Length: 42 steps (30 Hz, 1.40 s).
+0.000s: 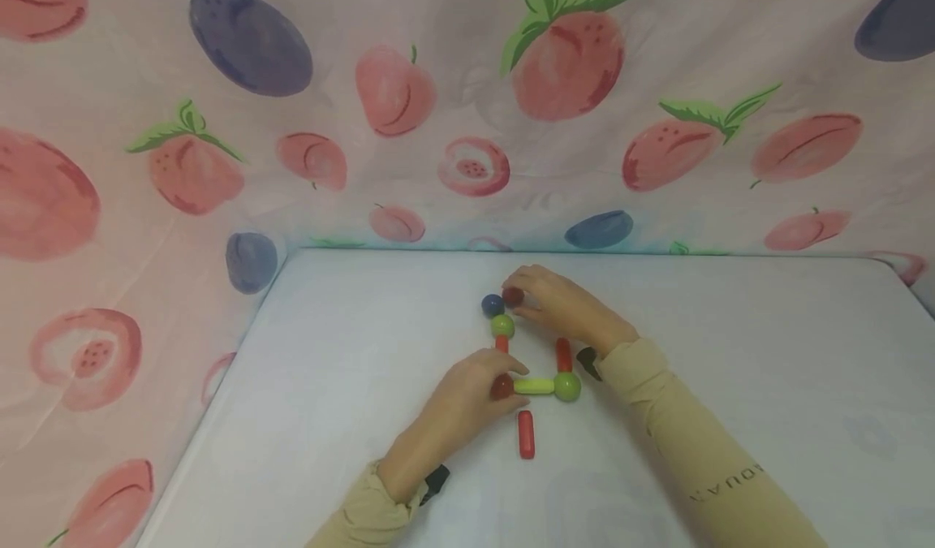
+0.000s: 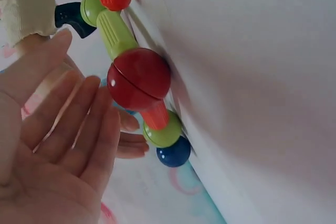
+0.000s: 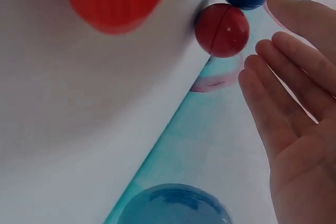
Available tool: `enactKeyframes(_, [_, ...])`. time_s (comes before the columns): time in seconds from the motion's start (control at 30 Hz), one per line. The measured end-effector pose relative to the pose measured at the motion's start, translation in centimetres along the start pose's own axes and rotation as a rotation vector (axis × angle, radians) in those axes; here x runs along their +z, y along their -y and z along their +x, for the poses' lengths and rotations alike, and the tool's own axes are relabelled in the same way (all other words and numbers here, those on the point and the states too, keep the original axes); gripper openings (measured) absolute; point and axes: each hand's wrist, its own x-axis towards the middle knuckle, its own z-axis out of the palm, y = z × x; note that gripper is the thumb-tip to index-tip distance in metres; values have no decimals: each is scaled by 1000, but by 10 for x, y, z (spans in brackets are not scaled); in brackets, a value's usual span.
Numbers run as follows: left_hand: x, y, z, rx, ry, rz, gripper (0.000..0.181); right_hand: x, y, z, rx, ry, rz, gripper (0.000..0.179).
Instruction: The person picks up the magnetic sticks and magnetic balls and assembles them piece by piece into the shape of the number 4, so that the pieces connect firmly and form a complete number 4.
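Fingers extended, my left hand (image 1: 462,392) is around a red ball (image 2: 139,78) at the corner of a chain of toy rods and balls. From that ball a yellow-green rod (image 1: 534,386) runs right to a green ball (image 1: 566,386), which carries a red rod (image 1: 563,355). Another red rod (image 1: 501,343) leads away to a second green ball (image 1: 501,325) with a blue ball (image 1: 493,305) against it. My right hand (image 1: 561,303) is beside a second red ball (image 3: 222,30) at the blue one; its straight fingers stand just apart from it in the right wrist view.
A loose red rod (image 1: 526,434) lies on the white table (image 1: 730,329), nearer me than the chain. Behind the table's far edge hangs a fruit-patterned cloth (image 1: 467,85), which also covers the left side. Dark bands (image 1: 436,483) sit at both wrists.
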Motion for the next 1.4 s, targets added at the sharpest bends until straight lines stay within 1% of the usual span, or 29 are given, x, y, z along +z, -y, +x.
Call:
enactKeyframes(0.1, [2,-3,2,29,33,-18,31,3,-2,1,13,0,5,36])
enactKeyframes(0.23, [6,-5,7,78,64,-6,30,6,-5,3,12,2,8,35])
enactKeyframes(0.4, [11,-5,12,116,75,19,29,8,-9,4,-14,-14,-7,32])
enactKeyframes(0.57, [13,-5,15,141,69,44,31,9,-11,4,-21,-26,-10,31])
enactKeyframes(0.87, [17,-6,20,139,86,84,33,9,-13,7,-36,-25,-22,27])
enactKeyframes(1.03, [18,-7,22,142,86,76,33,11,-16,5,-36,-26,-3,26])
enactKeyframes(1.13, [19,-6,23,139,85,67,32,11,-18,3,-21,-24,19,27])
enactKeyframes(1.27, [20,-5,26,130,87,49,29,10,-20,1,24,-12,42,29])
enactKeyframes(1.4, [20,-5,29,121,106,38,29,8,-21,-1,68,-2,63,30])
